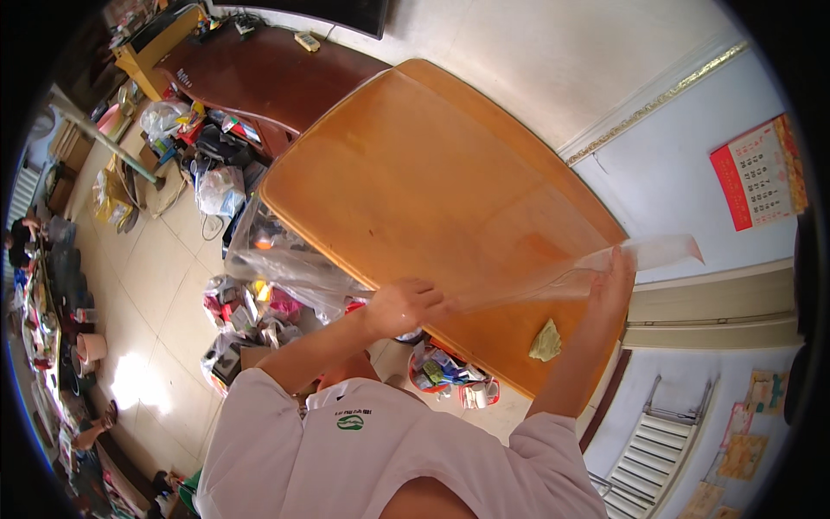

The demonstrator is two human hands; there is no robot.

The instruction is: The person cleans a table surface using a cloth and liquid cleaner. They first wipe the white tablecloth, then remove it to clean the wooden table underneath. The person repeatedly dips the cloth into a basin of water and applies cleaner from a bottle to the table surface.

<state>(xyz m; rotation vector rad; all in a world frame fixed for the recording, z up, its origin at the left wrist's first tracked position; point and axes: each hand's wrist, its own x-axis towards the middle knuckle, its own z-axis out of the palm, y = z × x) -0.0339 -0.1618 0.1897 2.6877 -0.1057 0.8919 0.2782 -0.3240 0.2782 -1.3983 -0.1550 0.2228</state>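
Note:
A clear plastic sheet (415, 168) lies over much of the orange-brown wooden table (480, 347). My left hand (403, 306) grips the sheet's near edge, close to the front rim of the table. Over the right part of the table, my right hand (611, 279) holds the same edge, and a curled end of the sheet sticks out past it towards the wall. On the left, the sheet hangs over the table's side in folds. A crumpled yellow-green cloth (545, 341) rests on bare wood between my two forearms.
A dark red cabinet (272, 71) carrying a remote (307, 42) adjoins the table's far left. Filled plastic bags (220, 189) crowd the floor at left. Under the near edge stands a basket of small packages (441, 370). A wall calendar (755, 172) and radiator (655, 460) are at right.

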